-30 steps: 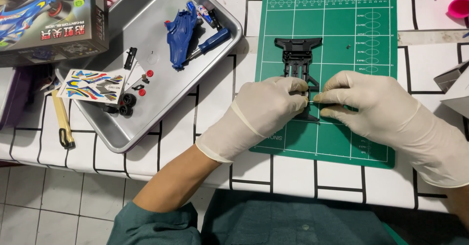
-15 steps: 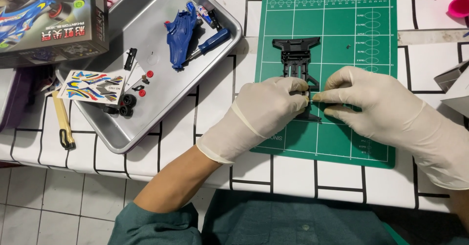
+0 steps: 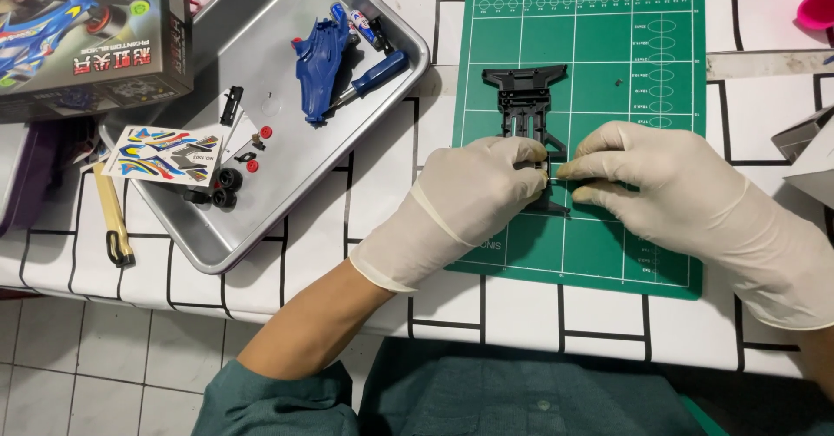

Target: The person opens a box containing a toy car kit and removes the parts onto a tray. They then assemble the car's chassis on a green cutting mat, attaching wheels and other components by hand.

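Hands point(image 3: 556, 171) unmoved, pinching chassis point(image 3: 524, 106)

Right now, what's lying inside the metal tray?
The metal tray holds a blue car body, a blue-handled screwdriver, a sticker sheet, small black wheels and red bits. Whatever lies beneath the sticker sheet is covered.

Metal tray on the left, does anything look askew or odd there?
The silver metal tray sits rotated against the grid-lined table; its near corner seems to overhang the table's edge. Nothing looks spilled or broken.
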